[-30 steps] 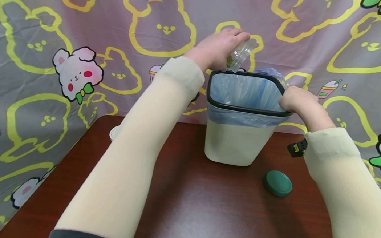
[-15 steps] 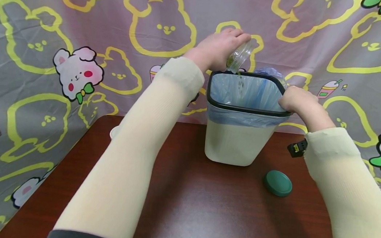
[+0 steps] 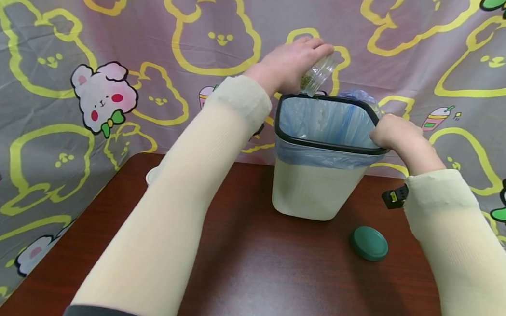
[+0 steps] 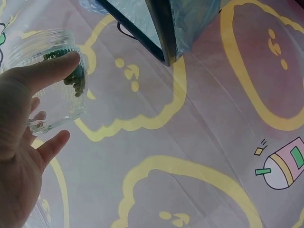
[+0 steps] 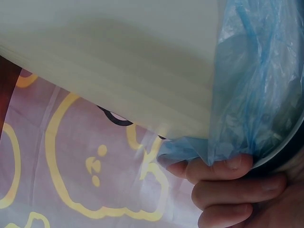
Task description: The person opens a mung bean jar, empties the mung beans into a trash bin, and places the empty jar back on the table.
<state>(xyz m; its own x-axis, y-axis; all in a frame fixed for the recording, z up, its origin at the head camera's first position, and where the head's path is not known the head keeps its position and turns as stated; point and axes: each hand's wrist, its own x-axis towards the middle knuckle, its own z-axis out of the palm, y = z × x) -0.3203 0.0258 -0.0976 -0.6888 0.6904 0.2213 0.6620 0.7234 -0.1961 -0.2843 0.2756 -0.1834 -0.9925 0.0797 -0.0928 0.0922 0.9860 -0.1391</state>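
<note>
The left hand (image 3: 286,66) grips a clear jar (image 3: 321,76) tipped toward the wastebasket (image 3: 316,191), whose black rim (image 3: 327,145) the right hand (image 3: 395,132) grips, presumably for steadiness.

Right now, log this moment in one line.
left hand: holds tilted glass jar above bin; right hand: grips bin's black rim; green bits: in jar; green lid: on table

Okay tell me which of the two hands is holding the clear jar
The left hand: it grips the tilted clear jar, whereas the right hand holds the lined bin by its black rim.
</note>
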